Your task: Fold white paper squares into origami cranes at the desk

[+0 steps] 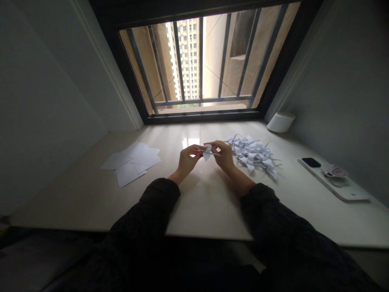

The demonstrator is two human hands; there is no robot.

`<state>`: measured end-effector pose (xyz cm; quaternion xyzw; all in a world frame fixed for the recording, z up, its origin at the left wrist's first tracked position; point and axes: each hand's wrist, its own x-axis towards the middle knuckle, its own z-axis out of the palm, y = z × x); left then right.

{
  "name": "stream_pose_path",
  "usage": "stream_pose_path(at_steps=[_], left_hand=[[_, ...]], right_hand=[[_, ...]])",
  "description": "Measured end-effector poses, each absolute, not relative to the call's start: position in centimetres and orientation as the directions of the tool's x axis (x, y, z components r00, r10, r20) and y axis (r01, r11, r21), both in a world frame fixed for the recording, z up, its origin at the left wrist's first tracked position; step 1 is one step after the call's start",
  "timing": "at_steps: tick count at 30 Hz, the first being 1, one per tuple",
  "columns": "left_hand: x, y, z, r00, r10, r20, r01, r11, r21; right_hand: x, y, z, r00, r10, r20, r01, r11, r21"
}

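Observation:
Between my two hands is a small white folded paper crane [207, 152], held just above the pale sill. My left hand [189, 158] pinches it from the left with thumb and fingers. From the other side, my right hand [223, 153] grips it too, fingers bent over its top edge. A pointed paper flap hangs down between the hands, and a thin folded tip sticks out by the right fingers. Just right of my right hand lies a pile of white paper cranes [252, 152]. Loose white paper sheets [133, 160] overlap on the left.
The pale sill [200, 211] stretches under my arms to a front edge near my body. A phone [334, 178] with a cartoon grip lies at the right. A white cylindrical object [281, 122] stands in the back right corner. Behind is a barred window [200, 61].

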<state>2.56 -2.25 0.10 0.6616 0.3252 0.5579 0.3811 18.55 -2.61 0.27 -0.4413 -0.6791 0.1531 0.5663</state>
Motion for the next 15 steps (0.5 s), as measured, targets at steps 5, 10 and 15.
stream_pose_path(at_steps=[5, 10, 15], left_hand=[[2.77, -2.3, -0.14, 0.143, 0.869, 0.473, -0.011, -0.476, 0.879], [2.91, -2.31, -0.23, 0.145, 0.869, 0.473, -0.044, -0.472, 0.88], [2.91, -2.28, -0.23, 0.142, 0.872, 0.468, -0.052, -0.465, 0.884]], right_hand=[[18.19, -2.65, -0.22, 0.089, 0.769, 0.633, 0.443, 0.538, -0.717], [17.94, -2.49, -0.62, 0.101, 0.735, 0.67, 0.485, 0.552, -0.678], [17.67, -2.59, -0.54, 0.096, 0.747, 0.658, 0.486, 0.542, -0.686]])
